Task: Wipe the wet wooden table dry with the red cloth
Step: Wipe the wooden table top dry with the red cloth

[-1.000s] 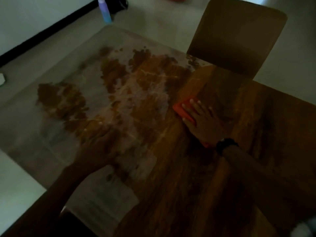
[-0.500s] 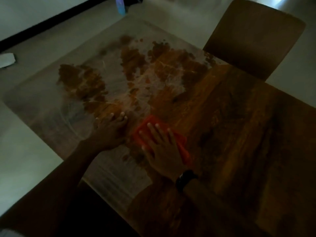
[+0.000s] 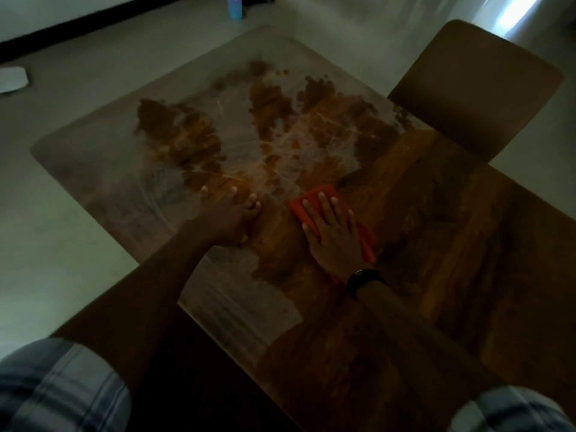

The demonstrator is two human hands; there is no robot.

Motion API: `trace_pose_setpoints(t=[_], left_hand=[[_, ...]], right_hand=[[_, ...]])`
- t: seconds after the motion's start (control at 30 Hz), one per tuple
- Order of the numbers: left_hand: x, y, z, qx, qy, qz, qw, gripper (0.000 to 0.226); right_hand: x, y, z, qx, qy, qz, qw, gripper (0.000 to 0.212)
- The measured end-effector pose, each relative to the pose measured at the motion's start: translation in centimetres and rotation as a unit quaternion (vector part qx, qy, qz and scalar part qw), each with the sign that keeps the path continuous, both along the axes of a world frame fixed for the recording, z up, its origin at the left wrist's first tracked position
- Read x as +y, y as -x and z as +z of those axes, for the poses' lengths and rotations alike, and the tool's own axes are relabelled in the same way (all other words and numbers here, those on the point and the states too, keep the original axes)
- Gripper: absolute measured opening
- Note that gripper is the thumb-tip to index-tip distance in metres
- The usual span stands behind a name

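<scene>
Dim room, pale floor, and a wooden desk that shines grey wherever water sits on it: the far left corner and left edge are one wide wet sheet, broken by dry brown patches. A wooden chair stands tucked in at the far edge, and a blue bottle sits on the floor beyond the far corner.

The red cloth lies flat near the middle of the desk, right where dry wood meets wet film, which looks like the working front of the wipe. The right hand lies palm down on top of it, a dark watch on the wrist. Its fingers are spread wide and straight, pressing rather than pinching, so the cloth gets pushed as a broad pad; red shows past the fingertips and along the hand's right side.

The left hand is planted bare on the desk just beside the cloth, toward the left edge, fingers splayed and slightly bent, tips on the wet surface. I'd say it is bracing the lean forward. It holds nothing. Plenty of wet remains to the left.
</scene>
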State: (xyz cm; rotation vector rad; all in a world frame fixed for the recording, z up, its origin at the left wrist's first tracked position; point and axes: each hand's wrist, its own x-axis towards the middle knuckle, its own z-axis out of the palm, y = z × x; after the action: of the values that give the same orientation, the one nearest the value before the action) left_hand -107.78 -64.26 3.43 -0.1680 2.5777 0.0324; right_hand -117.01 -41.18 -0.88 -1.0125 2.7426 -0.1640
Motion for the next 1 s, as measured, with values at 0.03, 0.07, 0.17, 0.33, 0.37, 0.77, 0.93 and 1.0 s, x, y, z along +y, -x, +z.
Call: trace_pose_setpoints(t=[0.03,0.07,0.17,0.33,0.37,0.77,0.93,1.0], left_hand=[[-0.3,-0.1,-0.1,0.004,-0.022,0.008,1.000,0.077],[-0.6,-0.3,-0.1,0.021,-0.050,0.023,0.998,0.075],[-1.5,-2.6,-1.0,0.160,-0.164,0.123,0.966,0.059],[-2.8,-7.8,-2.4,0.297,-0.128,0.112,0.940,0.068],[-3.1,-8.3,-2.6,0.290,-0.117,0.103,0.944,0.068],[-1.9,-9.0,-3.1,0.214,-0.083,0.236,0.944,0.065],[-2.0,-9.0,-3.3,0.203,-0.089,0.253,0.942,0.070],[-2.1,-9.0,-2.9,0.195,-0.093,0.248,0.944,0.068]], right_hand=[[-0.7,-1.1,-0.4,0.016,0.006,0.008,1.000,0.057],[-1.1,-2.4,-0.6,0.033,0.019,0.023,0.999,0.056],[-1.4,-7.3,-1.1,0.046,0.062,0.066,0.995,0.053],[-1.6,-17.6,-0.8,-0.039,0.105,0.131,0.985,0.052],[-1.3,-19.0,-0.8,-0.046,0.110,0.154,0.981,0.051],[-2.4,-6.3,-1.0,0.035,0.055,0.064,0.996,0.050],[-3.9,-11.9,-1.2,0.032,0.071,0.094,0.993,0.052],[-4.0,-15.5,-1.1,0.006,0.086,0.120,0.989,0.053]])
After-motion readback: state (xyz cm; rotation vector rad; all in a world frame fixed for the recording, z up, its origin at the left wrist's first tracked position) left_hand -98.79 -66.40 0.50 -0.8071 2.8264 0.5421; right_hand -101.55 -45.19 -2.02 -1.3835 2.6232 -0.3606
